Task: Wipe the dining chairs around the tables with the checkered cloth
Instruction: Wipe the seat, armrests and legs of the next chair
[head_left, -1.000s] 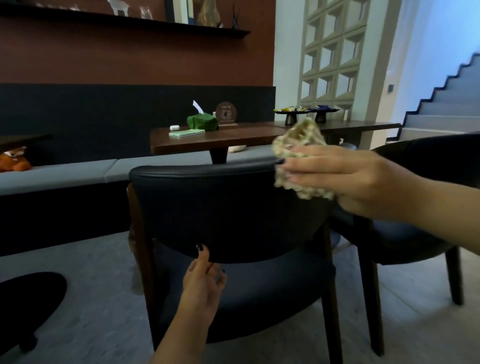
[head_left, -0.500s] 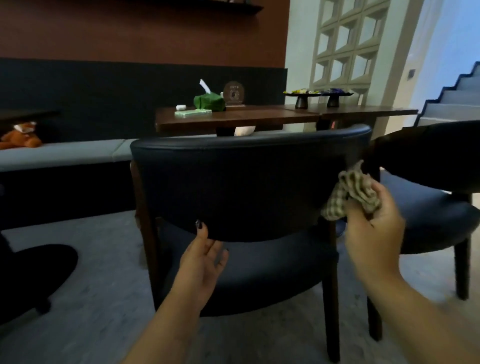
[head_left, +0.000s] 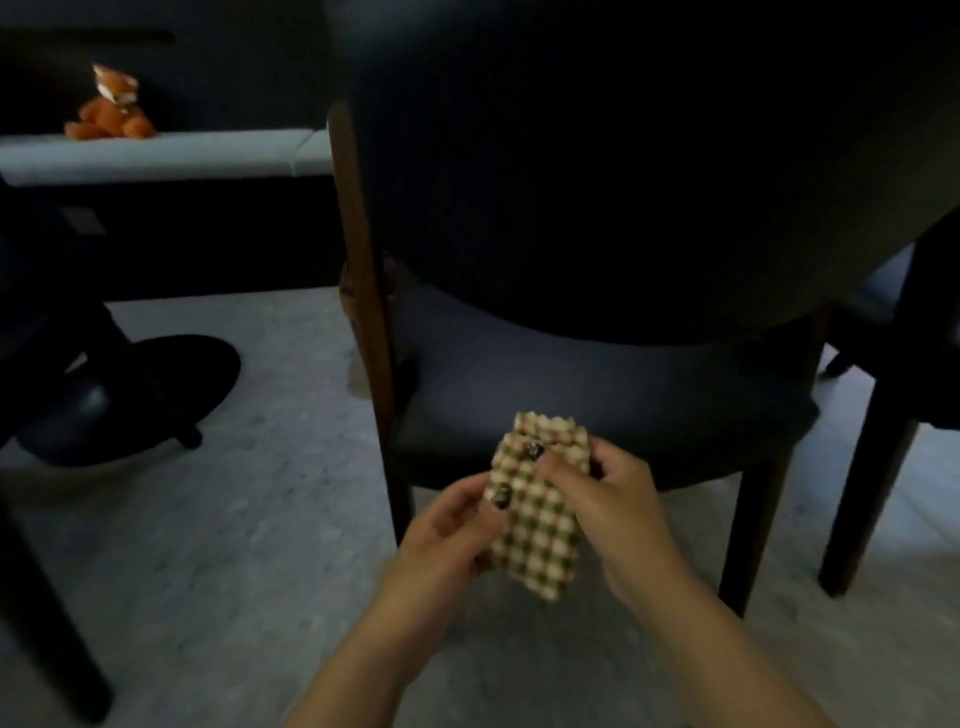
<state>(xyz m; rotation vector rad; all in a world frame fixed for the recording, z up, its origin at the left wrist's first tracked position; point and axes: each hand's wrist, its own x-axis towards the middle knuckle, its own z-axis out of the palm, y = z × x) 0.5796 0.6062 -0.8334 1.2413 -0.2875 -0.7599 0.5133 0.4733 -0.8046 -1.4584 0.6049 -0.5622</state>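
A dark padded dining chair (head_left: 597, 395) with wooden legs fills the middle of the view, its curved back towards me. Just below the rear edge of its seat I hold the checkered cloth (head_left: 540, 519), folded into a small rectangle, off the chair. My left hand (head_left: 447, 540) pinches the cloth's left edge with thumb on top. My right hand (head_left: 618, 504) grips its right side, thumb pressed on the upper part.
A second dark chair (head_left: 914, 332) stands close at the right. A black pedestal base (head_left: 119, 400) and a dark leg (head_left: 47, 613) are at the left on the pale stone floor (head_left: 234, 545). An orange plush toy (head_left: 111, 111) sits on the grey bench (head_left: 156, 156).
The view has dropped low behind the chair. My left hand has left the chair back and taken the cloth together with my right hand, which came down from the backrest's right edge.
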